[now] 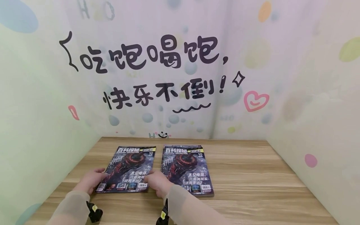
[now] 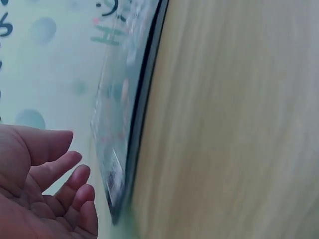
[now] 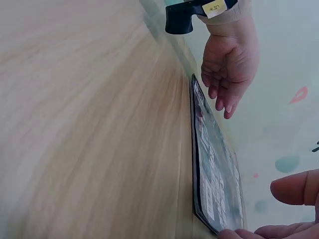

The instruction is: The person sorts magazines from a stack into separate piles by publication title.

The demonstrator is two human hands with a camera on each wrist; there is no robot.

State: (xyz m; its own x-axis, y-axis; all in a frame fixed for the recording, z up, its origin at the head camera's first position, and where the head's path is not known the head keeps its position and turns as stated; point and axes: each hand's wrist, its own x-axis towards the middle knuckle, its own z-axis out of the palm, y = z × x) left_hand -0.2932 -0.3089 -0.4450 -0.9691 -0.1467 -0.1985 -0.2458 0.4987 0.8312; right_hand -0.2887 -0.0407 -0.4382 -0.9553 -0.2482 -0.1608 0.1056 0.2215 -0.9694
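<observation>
Two magazines with the same dark, red-accented cover lie side by side on the wooden table. My left hand (image 1: 91,180) is beside the left edge of the left magazine (image 1: 130,165). In the left wrist view, its fingers are loosely bent, with a gap between them and the magazine's edge (image 2: 139,99). On the opposite side, my right hand (image 1: 159,183) is between the two magazines and overlaps the lower left of the right magazine (image 1: 185,165). The right wrist view shows its fingertips (image 3: 230,234) right at a corner of the left magazine, thumb raised apart.
The wooden table (image 1: 247,175) extends to the right of the magazines. Behind it hangs a pale printed curtain (image 1: 180,125) with black lettering, and similar panels stand at both sides. A black wrist strap with a yellow tag (image 1: 95,212) is on my left wrist.
</observation>
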